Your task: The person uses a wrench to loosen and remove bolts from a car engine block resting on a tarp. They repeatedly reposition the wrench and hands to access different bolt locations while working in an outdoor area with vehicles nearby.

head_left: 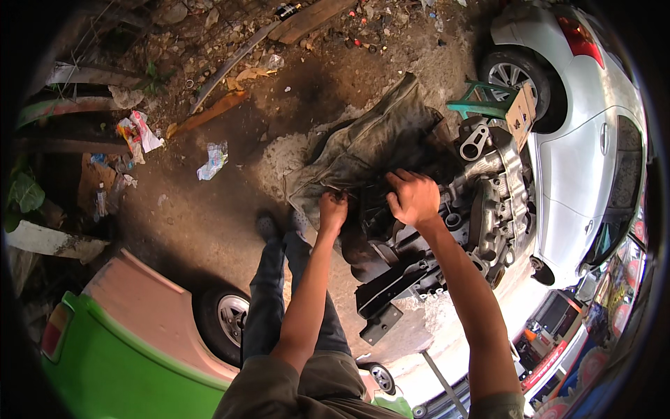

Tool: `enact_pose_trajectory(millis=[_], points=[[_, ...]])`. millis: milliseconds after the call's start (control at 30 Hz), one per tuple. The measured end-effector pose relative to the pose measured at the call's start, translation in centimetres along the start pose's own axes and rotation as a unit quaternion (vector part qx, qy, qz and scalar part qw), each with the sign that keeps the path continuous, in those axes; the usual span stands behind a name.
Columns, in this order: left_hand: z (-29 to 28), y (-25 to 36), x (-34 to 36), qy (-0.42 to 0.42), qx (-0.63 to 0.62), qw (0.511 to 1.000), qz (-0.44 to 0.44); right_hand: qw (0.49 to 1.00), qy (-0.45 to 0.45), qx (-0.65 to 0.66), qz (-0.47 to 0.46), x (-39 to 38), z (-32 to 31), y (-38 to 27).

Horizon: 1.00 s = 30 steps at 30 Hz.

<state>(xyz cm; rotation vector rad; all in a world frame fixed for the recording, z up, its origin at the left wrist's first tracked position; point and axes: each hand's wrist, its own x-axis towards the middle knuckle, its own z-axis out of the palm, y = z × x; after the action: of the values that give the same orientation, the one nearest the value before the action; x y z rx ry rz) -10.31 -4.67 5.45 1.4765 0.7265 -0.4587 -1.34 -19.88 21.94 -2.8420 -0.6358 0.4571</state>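
Head view showed both hands closed on a grimy cloth [370, 143] draped over an engine block [481, 202] at centre-right: left hand [333, 209], right hand [413, 197]. Cloth looked soft, greasy; best gripped at its edge.

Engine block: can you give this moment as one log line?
left hand: gripping dirty cloth | right hand: on engine block | ground: dirt
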Motion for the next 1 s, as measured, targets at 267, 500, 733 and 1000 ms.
enact_pose_trajectory(millis=[267,500,733,1000], points=[[-0.2,1.9,8.5,-0.123,0.047,0.981,-0.145,1.000,-0.006,-0.003,0.003,0.0,0.1,0.0],[-0.2,2.1,8.7,-0.132,-0.047,0.977,-0.163,1.000,-0.009,-0.001,0.000,0.1,0.0,0.0],[0.3,2.3,7.7,-0.115,-0.116,0.975,-0.154,1.000,0.003,-0.002,-0.007,0.0,0.1,0.1],[-0.2,1.7,8.5,-0.189,-0.156,0.944,-0.223,1.000,-0.002,-0.015,-0.001,0.1,0.1,0.0]])
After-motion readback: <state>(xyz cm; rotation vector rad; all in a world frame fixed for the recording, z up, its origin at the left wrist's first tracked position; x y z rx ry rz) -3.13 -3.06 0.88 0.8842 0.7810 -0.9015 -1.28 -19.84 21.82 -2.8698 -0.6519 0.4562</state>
